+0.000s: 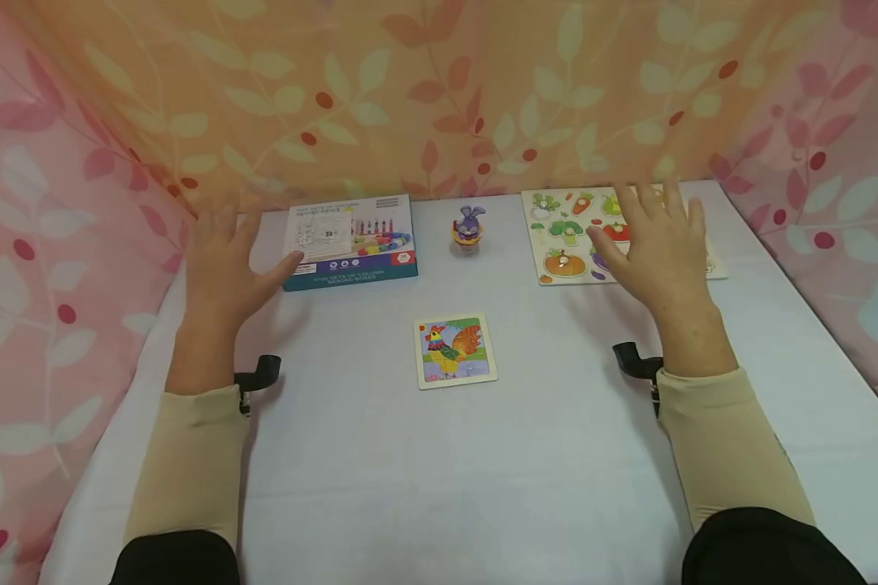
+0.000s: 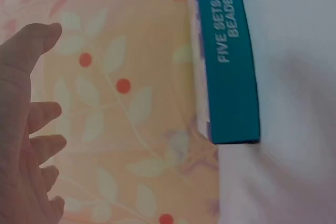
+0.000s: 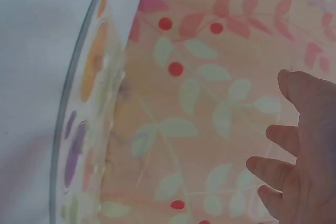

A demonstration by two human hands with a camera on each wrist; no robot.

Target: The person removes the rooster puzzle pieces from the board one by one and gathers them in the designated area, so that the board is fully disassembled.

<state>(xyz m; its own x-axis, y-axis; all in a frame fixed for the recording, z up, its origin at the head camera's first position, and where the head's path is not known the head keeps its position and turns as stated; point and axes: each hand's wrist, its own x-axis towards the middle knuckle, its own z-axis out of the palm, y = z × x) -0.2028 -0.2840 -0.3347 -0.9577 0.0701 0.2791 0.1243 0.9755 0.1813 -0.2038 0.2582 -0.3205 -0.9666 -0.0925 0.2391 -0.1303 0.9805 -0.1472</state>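
My left hand (image 1: pixel 227 268) is raised with its fingers spread, beside the left end of a bead set box (image 1: pixel 351 242). The box's teal side (image 2: pixel 231 77) shows in the left wrist view. On the other side, my right hand (image 1: pixel 662 248) hovers spread in front of a vegetable puzzle board (image 1: pixel 552 244) and hides part of it. Both hands hold nothing. Between them lies a small square rooster picture puzzle (image 1: pixel 455 351) in a pale frame. Farther back stands a small purple rabbit-eared figure (image 1: pixel 468 227) with a yellow and orange lower part.
A white cloth (image 1: pixel 424 471) covers the table. Flowered curtains hang behind it (image 1: pixel 439 97) and along its left and right sides. Black brackets (image 1: pixel 263 374) stick out from both wrists above the cloth.
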